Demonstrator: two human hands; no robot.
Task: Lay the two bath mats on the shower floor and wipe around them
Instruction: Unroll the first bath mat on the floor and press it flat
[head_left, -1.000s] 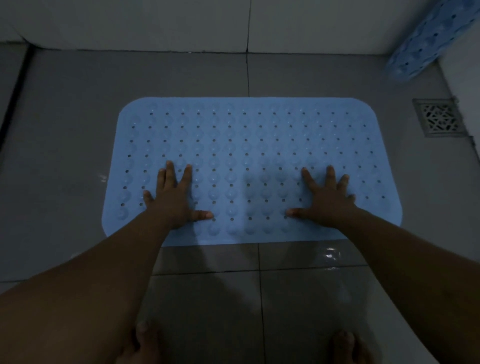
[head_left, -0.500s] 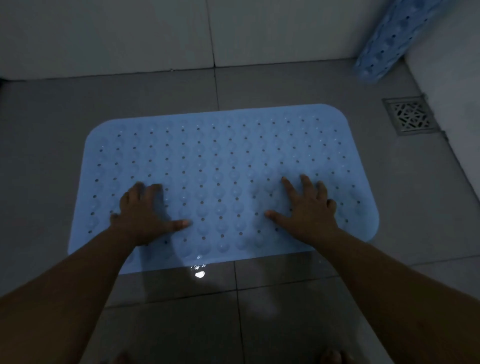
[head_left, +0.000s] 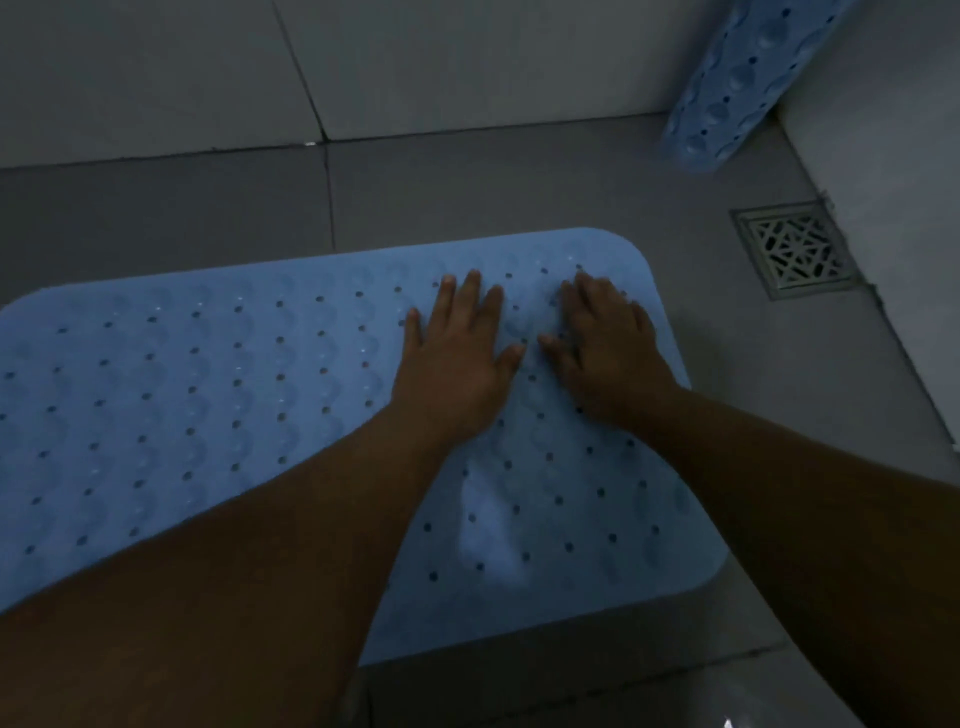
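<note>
While flat on the blue bath mat (head_left: 208, 415), both hands, left hand (head_left: 457, 358) and right hand (head_left: 608, 353), fingers spread, gripping nothing

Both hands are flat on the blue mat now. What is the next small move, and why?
Probably lift both hands and reach for the rolled mat in the far right corner. The left hand and right hand already press the flat mat on the floor; the second is not laid yet.
</note>
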